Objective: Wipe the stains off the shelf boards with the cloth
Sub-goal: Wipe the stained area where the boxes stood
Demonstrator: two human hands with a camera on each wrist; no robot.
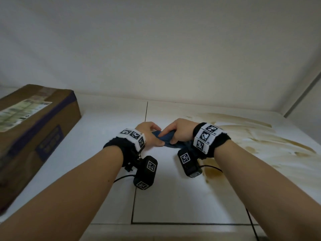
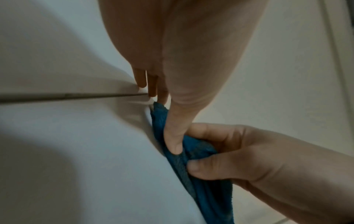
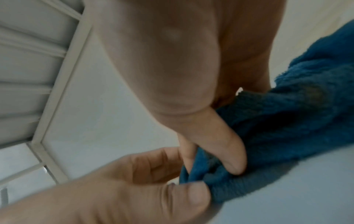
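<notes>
A dark blue cloth [image 1: 167, 138] is bunched between both hands over the white shelf board [image 1: 97, 146], just right of the board seam [image 1: 141, 153]. My left hand [image 1: 154, 134] pinches its left end, thumb on top. My right hand [image 1: 171, 135] pinches the same fold from the right. Brown stains [image 1: 251, 141] streak the right board, with a darker puddle [image 1: 212, 171] below my right wrist. The left wrist view has the left thumb [image 2: 172, 136] pressing the cloth [image 2: 203, 191]. In the right wrist view the cloth [image 3: 298, 121] trails under my right hand [image 3: 210, 166].
A brown cardboard box [image 1: 34, 129] stands on the left board, close to my left forearm. The pale back wall [image 1: 173, 58] closes the shelf behind, and a frame post [image 1: 302, 96] rises at the right. The front edge [image 1: 191, 223] runs below my arms.
</notes>
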